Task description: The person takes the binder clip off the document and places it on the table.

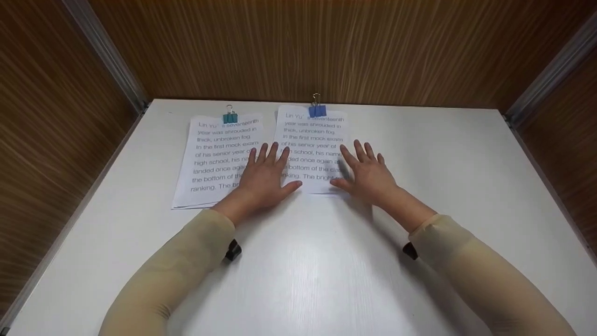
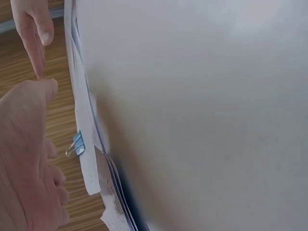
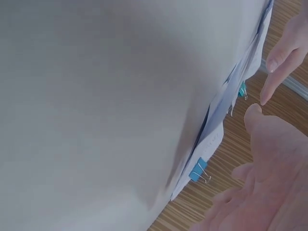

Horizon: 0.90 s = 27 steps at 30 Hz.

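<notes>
Two stacks of printed paper lie side by side on the white table. A green binder clip [image 1: 230, 116] grips the top of the left stack [image 1: 205, 163]; a blue binder clip [image 1: 317, 110] grips the top of the right stack [image 1: 310, 128]. My left hand [image 1: 263, 182], fingers spread, is over the lower inner parts of both stacks. Over the right stack's lower right edge is my right hand [image 1: 371, 177], its fingers spread too. Both wrist views show the hands raised off the table, holding nothing. The left hand hides some of the print.
The white table [image 1: 317, 270] is bounded by wood-grain panels [image 1: 326, 51] at the back and both sides. Metal strips [image 1: 105, 51] run up the back corners. A small black object [image 1: 233, 250] shows at the left cuff, and another black piece [image 1: 410, 251] at the right cuff.
</notes>
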Tool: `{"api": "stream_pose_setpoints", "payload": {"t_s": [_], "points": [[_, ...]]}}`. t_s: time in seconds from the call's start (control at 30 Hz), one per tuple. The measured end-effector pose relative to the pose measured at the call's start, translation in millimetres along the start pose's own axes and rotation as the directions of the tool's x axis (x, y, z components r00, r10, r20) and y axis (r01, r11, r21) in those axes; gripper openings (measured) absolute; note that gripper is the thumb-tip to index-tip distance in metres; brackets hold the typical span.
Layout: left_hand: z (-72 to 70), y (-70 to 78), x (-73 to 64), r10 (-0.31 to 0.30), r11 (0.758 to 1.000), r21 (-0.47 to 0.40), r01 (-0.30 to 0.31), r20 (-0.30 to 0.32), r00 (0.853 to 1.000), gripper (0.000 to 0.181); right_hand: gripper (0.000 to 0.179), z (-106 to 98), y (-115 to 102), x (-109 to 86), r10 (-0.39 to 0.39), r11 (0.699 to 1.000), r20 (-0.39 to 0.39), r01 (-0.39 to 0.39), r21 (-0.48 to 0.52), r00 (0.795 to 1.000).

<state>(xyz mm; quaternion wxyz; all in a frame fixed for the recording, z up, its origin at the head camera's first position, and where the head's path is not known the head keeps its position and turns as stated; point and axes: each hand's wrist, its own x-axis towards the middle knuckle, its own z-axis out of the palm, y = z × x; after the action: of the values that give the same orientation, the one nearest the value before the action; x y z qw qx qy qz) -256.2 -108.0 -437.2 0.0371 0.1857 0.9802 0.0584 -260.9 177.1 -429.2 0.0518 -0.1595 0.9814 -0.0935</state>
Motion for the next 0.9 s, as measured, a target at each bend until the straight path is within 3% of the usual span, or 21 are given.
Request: {"api": "stream_pose_setpoints", "payload": {"t_s": [0.3, 0.47, 0.7, 0.9], "points": [[3.3, -4.6, 8.0, 0.01, 1.0, 0.019, -0.011, 0.029, 1.0, 0.095, 0.098, 7.8, -0.4, 9.0, -0.019, 1.0, 0.03, 0.018, 0.022, 0.999], [6.8, -6.7, 12.1, 0.014, 0.999, 0.029, -0.016, 0.059, 0.998, 0.097, 0.099, 12.0, 0.2, 12.7, -0.02, 1.0, 0.091, 0.02, 0.009, 0.996], [5.8, -4.6, 18.0, 0.01, 1.0, -0.002, -0.01, 0.123, 0.992, 0.097, 0.091, 12.7, 3.8, 14.2, -0.037, 0.999, 0.157, 0.037, 0.003, 0.987], [9.4, -7.0, 22.0, 0.043, 0.999, -0.033, -0.038, 0.174, 0.984, 0.092, 0.085, 16.0, 6.4, 12.6, -0.048, 0.999, 0.192, 0.043, 0.031, 0.98]]}}
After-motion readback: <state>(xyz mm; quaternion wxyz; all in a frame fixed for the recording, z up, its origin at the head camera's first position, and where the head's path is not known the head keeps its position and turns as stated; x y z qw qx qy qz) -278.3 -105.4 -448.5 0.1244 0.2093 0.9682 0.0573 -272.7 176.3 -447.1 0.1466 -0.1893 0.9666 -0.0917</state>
